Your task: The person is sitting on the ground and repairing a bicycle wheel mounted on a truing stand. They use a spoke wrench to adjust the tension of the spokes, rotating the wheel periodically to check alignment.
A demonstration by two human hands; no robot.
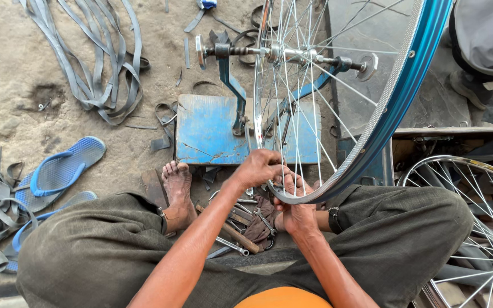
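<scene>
Blue-rimmed bicycle wheel point(395, 85) stands on a blue truing stand point(212, 128) at centre frame. Left hand point(258, 168) pinches a spoke at the lower rim, perhaps with a small tool; right hand point(295, 208) grips the rim. Spoke adjusting seems underway; steady, careful turning comes next.

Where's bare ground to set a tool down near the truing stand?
Free: sandy ground left of the blue stand base, between the rubber strips and blue flip-flop. Crowded: under both hands at the wheel rim, where tools pile up.
</scene>
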